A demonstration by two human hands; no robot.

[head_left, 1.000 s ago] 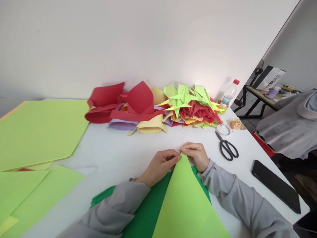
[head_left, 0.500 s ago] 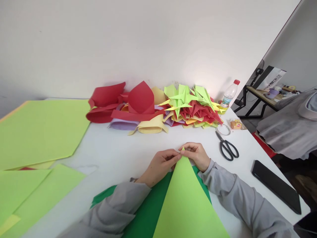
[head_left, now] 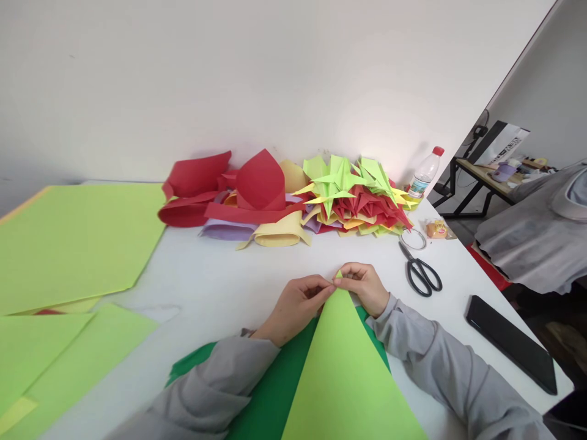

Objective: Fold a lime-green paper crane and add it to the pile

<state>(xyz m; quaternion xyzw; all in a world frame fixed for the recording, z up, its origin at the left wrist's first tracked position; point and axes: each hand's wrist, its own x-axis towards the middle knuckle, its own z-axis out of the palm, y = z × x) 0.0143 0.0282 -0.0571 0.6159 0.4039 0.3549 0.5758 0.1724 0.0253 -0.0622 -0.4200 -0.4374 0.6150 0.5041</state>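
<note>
A large light green paper sheet (head_left: 353,373) rises to a narrow tip in front of me. My left hand (head_left: 298,305) pinches it just below the tip, from the left side. Thumb and fingers of my right hand (head_left: 364,288) are closed on the same tip from the right, so the two hands nearly touch. Under the sheet lies dark green material (head_left: 279,385), showing on both sides of it and partly covered by my left sleeve.
Folded light green paper stars (head_left: 337,180) are piled near the wall beside rolled red paper pieces (head_left: 261,183). Light green sheets (head_left: 77,244) lie left. Scissors (head_left: 419,272), a phone (head_left: 511,345), a bottle (head_left: 424,174) and a wrapped snack (head_left: 436,230) lie right. Someone's grey garment (head_left: 536,238) shows beyond the table.
</note>
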